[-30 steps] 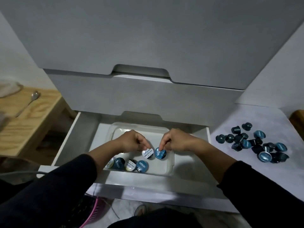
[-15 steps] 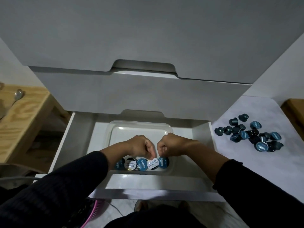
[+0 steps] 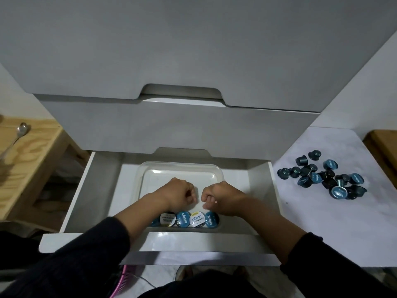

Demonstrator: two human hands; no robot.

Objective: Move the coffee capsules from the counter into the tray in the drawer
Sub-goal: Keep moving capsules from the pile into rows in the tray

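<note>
A clear plastic tray (image 3: 180,168) lies in the open white drawer (image 3: 96,190). Along its near edge stands a row of several coffee capsules (image 3: 189,219), foil lids up, blue and white ones. My left hand (image 3: 178,195) and my right hand (image 3: 221,197) hover side by side over the tray, just above that row, both curled into loose fists with nothing visible in them. A pile of several dark blue capsules (image 3: 322,179) lies on the white counter (image 3: 322,222) to the right of the drawer.
Closed grey drawer fronts (image 3: 171,125) rise behind the open drawer. A wooden table (image 3: 25,160) with a spoon (image 3: 20,131) stands at the left. A wooden edge (image 3: 384,147) shows at the far right. Something pink (image 3: 122,282) lies on the floor below.
Both hands have let go of the two capsules they set into the row and have lifted slightly back from it, fingers curled. The view has shifted a little.
</note>
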